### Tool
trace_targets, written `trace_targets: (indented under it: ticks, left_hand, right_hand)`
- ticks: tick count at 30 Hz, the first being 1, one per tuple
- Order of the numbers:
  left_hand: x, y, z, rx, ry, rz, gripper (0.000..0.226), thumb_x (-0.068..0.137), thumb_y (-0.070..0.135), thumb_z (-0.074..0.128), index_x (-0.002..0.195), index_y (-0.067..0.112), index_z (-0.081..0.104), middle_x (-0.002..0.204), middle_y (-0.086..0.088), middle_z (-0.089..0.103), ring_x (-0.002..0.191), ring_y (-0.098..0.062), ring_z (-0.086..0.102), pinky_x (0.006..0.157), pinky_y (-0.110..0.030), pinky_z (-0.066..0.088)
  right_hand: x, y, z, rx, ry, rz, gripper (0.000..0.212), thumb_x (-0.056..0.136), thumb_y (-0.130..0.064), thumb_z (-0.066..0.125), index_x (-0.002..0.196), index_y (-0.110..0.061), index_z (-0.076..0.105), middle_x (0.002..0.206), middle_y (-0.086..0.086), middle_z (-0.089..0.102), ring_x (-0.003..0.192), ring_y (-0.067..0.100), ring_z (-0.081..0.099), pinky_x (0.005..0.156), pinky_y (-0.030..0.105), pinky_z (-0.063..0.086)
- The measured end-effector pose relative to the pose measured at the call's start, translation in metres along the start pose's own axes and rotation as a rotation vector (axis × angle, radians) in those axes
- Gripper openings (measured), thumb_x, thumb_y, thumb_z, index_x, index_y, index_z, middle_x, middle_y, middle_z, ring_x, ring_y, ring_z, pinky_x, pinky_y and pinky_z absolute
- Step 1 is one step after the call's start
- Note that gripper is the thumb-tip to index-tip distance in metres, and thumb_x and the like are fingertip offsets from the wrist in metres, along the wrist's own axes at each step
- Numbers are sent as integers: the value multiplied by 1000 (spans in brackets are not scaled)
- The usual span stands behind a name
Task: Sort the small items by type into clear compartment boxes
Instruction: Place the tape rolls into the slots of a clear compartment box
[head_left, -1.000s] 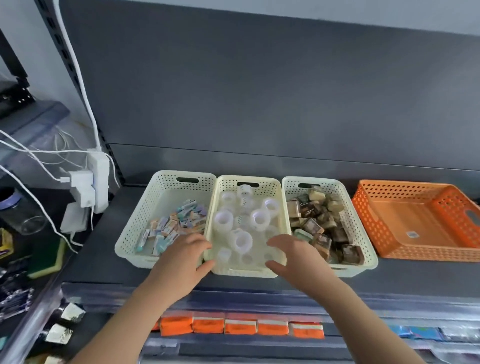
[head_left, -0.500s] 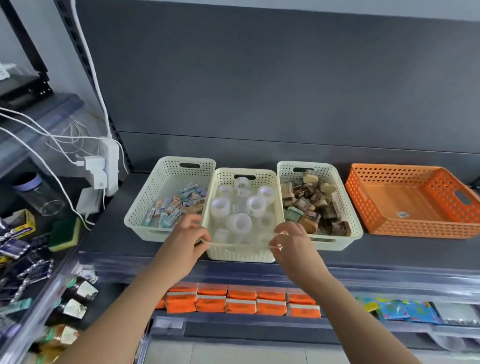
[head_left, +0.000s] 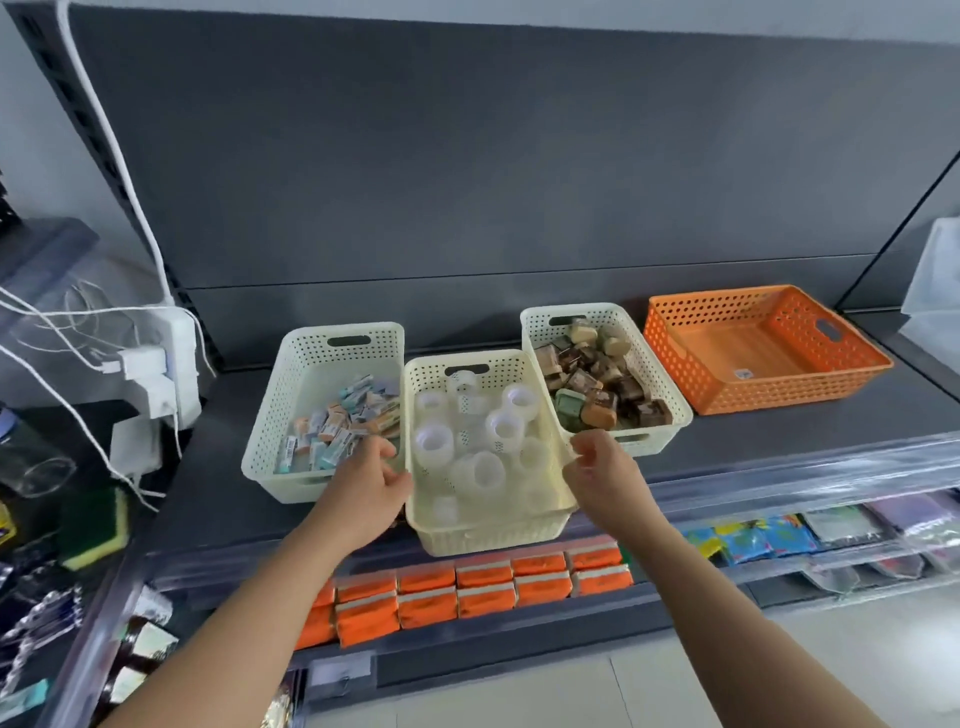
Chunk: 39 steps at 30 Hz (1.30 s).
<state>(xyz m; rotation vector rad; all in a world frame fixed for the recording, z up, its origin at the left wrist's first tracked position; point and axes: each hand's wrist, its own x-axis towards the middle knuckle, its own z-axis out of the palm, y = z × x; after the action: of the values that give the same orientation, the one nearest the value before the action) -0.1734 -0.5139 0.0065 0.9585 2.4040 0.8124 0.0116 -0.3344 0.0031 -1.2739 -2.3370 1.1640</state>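
The middle basket (head_left: 467, 540), cream and perforated, holds clear tape rolls (head_left: 434, 444) and sits forward of its neighbours, its front end jutting past the front edge of the shelf (head_left: 218, 499); whether it rests on the shelf or is lifted off it cannot be told. Both hands grasp it: the left hand (head_left: 366, 488) curls round the left rim near the front, and the right hand (head_left: 602, 478) pinches the right rim opposite. Just beside it on the left stands a left basket (head_left: 291, 374) of the same kind, with small colourful packets (head_left: 337, 426) heaped in it. On the right a right basket (head_left: 641, 358) holds brown and green wrapped blocks (head_left: 597, 384). Further right lies an orange basket (head_left: 675, 364). Below the shelf's edge, orange packs (head_left: 483, 582) lie in rows. At far left a white power strip (head_left: 179, 358) hangs with cables, above a green-and-yellow sponge (head_left: 98, 525).
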Motion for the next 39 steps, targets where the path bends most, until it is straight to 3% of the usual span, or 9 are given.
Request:
trace_targets:
  ticks: [2, 4, 8, 15, 19, 24, 29, 32, 39]
  left_hand:
    - [12, 2, 6, 64, 45, 0, 20, 95, 32, 55, 92, 12, 53, 81, 0, 62, 65, -11, 60, 54, -22, 42]
    - [20, 2, 13, 116, 79, 17, 26, 93, 33, 58, 78, 13, 52, 71, -4, 60, 58, -14, 55, 51, -23, 40]
    - [20, -1, 19, 118, 115, 66, 29, 92, 32, 59, 72, 15, 46, 67, 0, 53, 55, -10, 47, 48, -20, 32]
    - [3, 6, -9, 17, 142, 202, 29, 92, 36, 57, 74, 15, 50, 64, -1, 53, 55, -13, 48, 50, -24, 35]
    - [-7, 34, -39, -131, 167, 307, 26, 89, 36, 60, 74, 15, 55, 64, -4, 61, 55, -18, 58, 51, -31, 46]
    - [-6, 84, -51, -379, 156, 386, 30, 87, 34, 65, 68, 13, 53, 51, 2, 51, 46, -14, 45, 49, -31, 38]
    - [8, 130, -19, -538, -18, 422, 33, 85, 32, 68, 66, 11, 51, 54, -1, 53, 49, -15, 46, 50, -33, 38]
    - [12, 157, 12, -560, -130, 454, 34, 86, 31, 68, 67, 9, 50, 55, -1, 54, 46, -9, 46, 48, -27, 38]
    - [16, 243, 105, -555, -327, 532, 34, 86, 35, 67, 69, 10, 51, 60, -7, 58, 52, -15, 49, 52, -34, 39]
  right_hand:
    - [13, -5, 6, -45, 10, 49, 6, 88, -15, 52, 91, -11, 56, 79, 5, 57, 68, 20, 53, 59, 32, 41]
    - [20, -6, 16, -88, 28, 85, 21, 88, -17, 53, 68, -12, 49, 61, 2, 49, 54, 16, 42, 49, 28, 32]
    - [19, -8, 25, -90, 175, 136, 31, 83, -11, 51, 54, -11, 41, 51, 2, 40, 50, 17, 33, 47, 27, 22]
    - [-14, -23, 12, 99, 290, 135, 31, 87, -12, 53, 57, -4, 51, 53, 3, 42, 50, 15, 33, 49, 27, 24]
    - [-34, -42, -15, 179, 391, 57, 24, 89, -18, 55, 79, 2, 64, 61, 14, 53, 52, 13, 36, 50, 27, 27]
    - [-56, -55, -65, 245, 555, -19, 27, 90, -22, 57, 79, -1, 69, 60, 17, 54, 51, 14, 36, 51, 28, 30]
    - [-75, -35, -111, 235, 678, 26, 30, 91, -23, 60, 62, -26, 69, 48, -3, 53, 47, 11, 39, 50, 27, 35]
    - [-85, -11, -134, 221, 744, 91, 32, 90, -22, 60, 62, -33, 70, 69, 12, 68, 55, 22, 51, 58, 37, 48]
    - [-104, 78, -206, 158, 846, 241, 22, 90, -22, 58, 79, -12, 74, 72, 12, 68, 64, 30, 59, 59, 40, 52]
